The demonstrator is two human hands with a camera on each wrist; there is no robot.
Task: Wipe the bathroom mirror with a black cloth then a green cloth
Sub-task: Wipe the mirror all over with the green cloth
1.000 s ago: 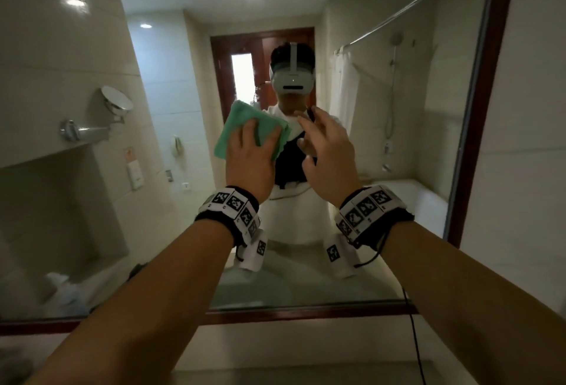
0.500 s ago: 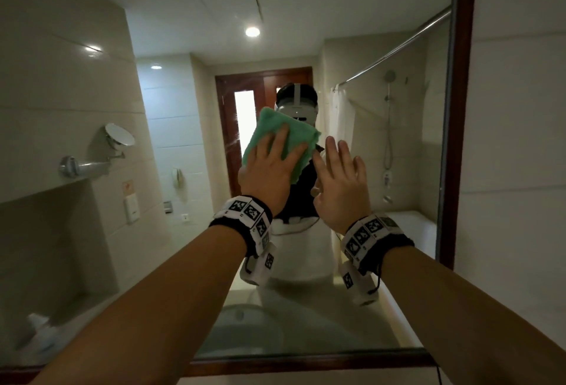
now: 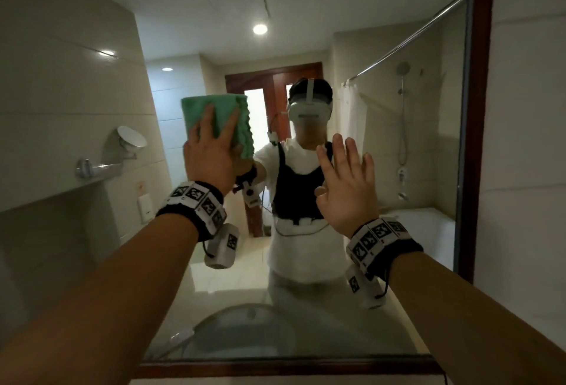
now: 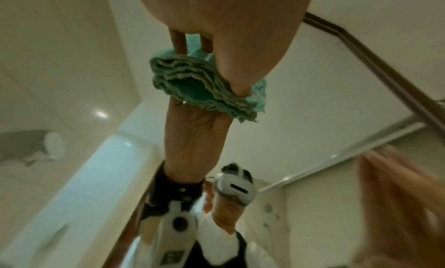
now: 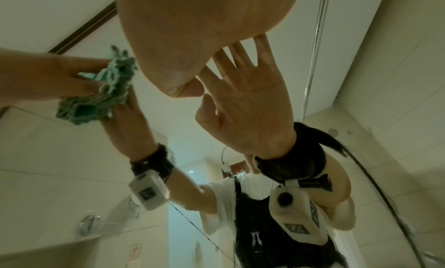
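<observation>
Against one mirror [image 3: 382,109], one left hand [image 3: 211,155] flat on one folded green cloth [image 3: 220,118], one right hand [image 3: 346,188] splayed, empty.

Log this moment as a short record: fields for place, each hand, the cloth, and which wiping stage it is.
place: bathroom, facing the mirror in its dark wooden frame
left hand: presses the green cloth flat on the glass, fingers spread
right hand: open, holds nothing, palm toward the glass
cloth: folded in layers
stage: green cloth wipe; no black cloth in view
</observation>
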